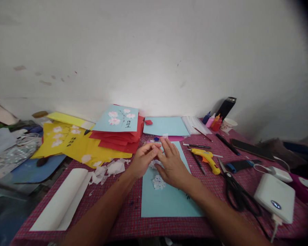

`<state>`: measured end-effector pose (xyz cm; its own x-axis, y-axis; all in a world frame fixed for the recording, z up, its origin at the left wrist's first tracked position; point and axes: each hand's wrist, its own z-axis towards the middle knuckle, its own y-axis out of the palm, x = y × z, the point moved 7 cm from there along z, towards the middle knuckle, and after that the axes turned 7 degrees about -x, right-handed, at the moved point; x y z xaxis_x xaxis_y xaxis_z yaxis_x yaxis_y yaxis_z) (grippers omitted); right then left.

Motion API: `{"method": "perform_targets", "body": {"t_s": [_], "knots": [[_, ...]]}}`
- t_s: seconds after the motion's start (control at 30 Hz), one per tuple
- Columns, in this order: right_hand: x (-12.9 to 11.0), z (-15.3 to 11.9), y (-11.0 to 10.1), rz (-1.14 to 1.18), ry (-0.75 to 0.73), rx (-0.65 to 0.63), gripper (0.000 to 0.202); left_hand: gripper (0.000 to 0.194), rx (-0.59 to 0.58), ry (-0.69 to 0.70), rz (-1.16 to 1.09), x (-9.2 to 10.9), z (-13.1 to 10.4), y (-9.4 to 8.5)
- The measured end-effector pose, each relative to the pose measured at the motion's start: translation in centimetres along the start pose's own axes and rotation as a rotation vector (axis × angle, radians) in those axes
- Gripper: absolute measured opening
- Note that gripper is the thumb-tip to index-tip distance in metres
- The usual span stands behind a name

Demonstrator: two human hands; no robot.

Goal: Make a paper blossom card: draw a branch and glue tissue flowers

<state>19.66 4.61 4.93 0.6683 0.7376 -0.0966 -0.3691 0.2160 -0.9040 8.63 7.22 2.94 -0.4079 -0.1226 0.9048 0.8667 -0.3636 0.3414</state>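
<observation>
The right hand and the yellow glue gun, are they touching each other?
Apart. The head view shows blue paper and checked tablecloth between the right hand and the yellow glue gun.

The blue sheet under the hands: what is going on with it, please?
A person's left hand and right hand are close together above the blue sheet. A small white scrap shows at the right fingers; I cannot tell whether it is held. White flowers lie on the sheet. A glue gun lies to the right.
</observation>
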Motion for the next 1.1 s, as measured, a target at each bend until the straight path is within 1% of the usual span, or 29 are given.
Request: {"method": "perform_targets", "body": {"t_s": [0.13,0.27,0.4,0.57,0.73,0.9,1.1], "knots": [[-0.2,0.1,0.1,0.014,0.004,-0.022,0.071,0.023,-0.026,-0.009,-0.153,-0.2,0.2,0.5],[-0.4,0.1,0.1,0.033,0.001,-0.050,0.074,0.020,-0.022,0.008,-0.201,-0.4,0.2,0.7],[-0.5,0.0,0.4,0.066,-0.018,-0.058,0.074,0.020,-0.016,0.016,-0.174,-0.6,0.2,0.7],[-0.3,-0.1,0.9,0.102,-0.031,-0.075,0.078,0.021,-0.017,0.021,-0.128,-0.3,0.2,0.6],[0.5,0.0,1.0,0.093,-0.029,-0.083,0.074,0.020,-0.031,0.035,-0.042,-0.2,0.3,0.2],[1.0,0.0,0.9,0.070,-0.021,-0.070,0.070,0.026,-0.011,0.023,0.029,-0.4,0.3,-0.3],[0.5,0.0,0.8,0.148,-0.071,-0.047,0.074,0.019,0.027,0.062,0.070,0.0,0.1,-0.6]]}}
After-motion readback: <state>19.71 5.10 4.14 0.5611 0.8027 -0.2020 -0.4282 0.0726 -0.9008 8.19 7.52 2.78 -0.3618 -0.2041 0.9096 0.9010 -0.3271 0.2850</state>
